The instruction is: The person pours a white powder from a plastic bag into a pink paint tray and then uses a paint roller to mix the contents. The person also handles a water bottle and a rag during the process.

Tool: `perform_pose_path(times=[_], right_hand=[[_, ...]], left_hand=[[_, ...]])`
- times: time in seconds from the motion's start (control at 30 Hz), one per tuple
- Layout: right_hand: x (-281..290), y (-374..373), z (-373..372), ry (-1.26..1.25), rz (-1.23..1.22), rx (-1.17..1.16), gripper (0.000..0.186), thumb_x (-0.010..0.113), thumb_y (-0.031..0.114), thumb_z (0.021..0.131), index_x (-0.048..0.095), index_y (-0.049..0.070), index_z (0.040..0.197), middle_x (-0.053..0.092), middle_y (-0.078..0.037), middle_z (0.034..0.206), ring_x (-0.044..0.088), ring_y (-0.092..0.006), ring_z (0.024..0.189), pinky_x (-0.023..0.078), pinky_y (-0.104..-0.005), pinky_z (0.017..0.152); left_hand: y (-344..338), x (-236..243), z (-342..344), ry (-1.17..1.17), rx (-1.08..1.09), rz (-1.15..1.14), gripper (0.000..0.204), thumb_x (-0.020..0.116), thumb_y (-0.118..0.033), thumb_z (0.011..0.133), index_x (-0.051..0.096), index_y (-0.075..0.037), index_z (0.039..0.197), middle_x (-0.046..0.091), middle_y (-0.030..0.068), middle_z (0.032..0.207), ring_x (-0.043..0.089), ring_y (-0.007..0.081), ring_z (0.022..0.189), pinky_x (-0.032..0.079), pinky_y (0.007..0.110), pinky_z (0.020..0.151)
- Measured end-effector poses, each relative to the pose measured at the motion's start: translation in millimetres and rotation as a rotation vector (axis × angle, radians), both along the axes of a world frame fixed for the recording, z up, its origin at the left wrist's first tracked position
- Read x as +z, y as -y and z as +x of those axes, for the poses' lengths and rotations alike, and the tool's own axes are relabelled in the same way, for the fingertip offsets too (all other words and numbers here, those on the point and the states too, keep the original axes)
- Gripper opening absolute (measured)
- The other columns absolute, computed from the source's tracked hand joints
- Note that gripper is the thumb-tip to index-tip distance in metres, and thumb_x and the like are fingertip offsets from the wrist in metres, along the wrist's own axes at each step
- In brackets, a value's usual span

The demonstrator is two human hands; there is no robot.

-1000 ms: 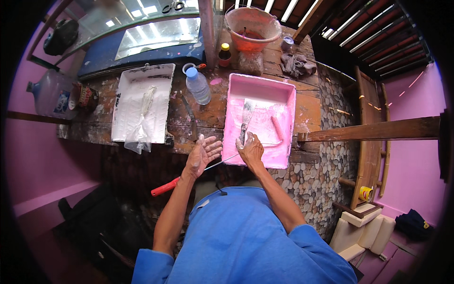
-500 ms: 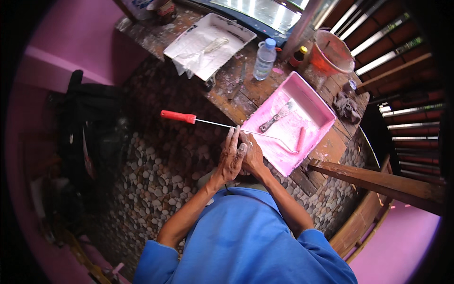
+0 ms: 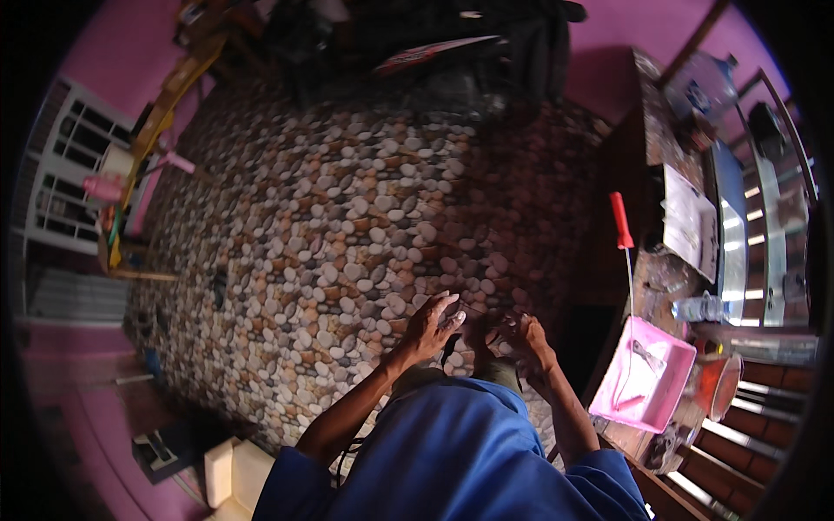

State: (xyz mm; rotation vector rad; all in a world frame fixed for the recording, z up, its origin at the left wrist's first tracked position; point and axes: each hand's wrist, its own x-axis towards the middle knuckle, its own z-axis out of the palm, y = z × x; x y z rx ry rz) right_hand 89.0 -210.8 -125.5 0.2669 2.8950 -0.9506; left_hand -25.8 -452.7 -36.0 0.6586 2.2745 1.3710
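My left hand (image 3: 429, 328) hovers over the pebble-patterned floor in front of my body. Its fingers are bent but parted from the thumb, with nothing visible between them. Across from it is my right hand (image 3: 532, 341), loosely curled, fingers apart and seemingly holding nothing; it is dim and a little smeared. A gap separates the hands. To my right, a paint roller with a red handle (image 3: 621, 221) and thin metal rod leans in a pink paint tray (image 3: 685, 380), its small roller head (image 3: 630, 402) inside. A putty knife (image 3: 645, 352) also lies in that tray.
A wooden workbench on the right carries a white tray (image 3: 689, 221), a clear plastic bottle (image 3: 702, 308), an orange-red bucket (image 3: 719, 388) and a crumpled rag (image 3: 665, 450). Black bags (image 3: 417, 65) lie at the far wall. A cream chair (image 3: 239, 478) stands at lower left.
My view has swung left, so the bench and pink tray now appear at the far right. My hands, close together beside the roller rod before, have moved apart over the floor.
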Motion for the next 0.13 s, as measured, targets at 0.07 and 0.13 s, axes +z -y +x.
perform_pose_path(times=[0.07,0.13], right_hand=[[17.0,30.6,-22.3,0.145,-0.022,0.111,0.029,0.061,0.028,0.080,0.064,0.007,0.101,0.064,-0.015,0.104,0.064,-0.0316,0.090,0.051,-0.0404,0.076],[-8.8,58.7,-49.4,0.086,0.102,0.293,0.029,0.060,0.029,0.081,0.064,0.008,0.101,0.064,-0.016,0.105,0.064,-0.0311,0.089,0.052,-0.0400,0.076]], left_hand=[[78.5,10.0,11.5,0.079,0.156,-0.051,0.046,0.059,-0.032,0.088,0.052,0.000,0.120,0.055,0.0202,0.119,0.054,0.0316,0.111,0.042,0.038,0.095],[150.7,0.9,30.5,0.248,0.303,0.040,0.045,0.060,-0.027,0.089,0.049,-0.003,0.125,0.056,0.0154,0.123,0.051,0.0355,0.117,0.042,0.041,0.098]])
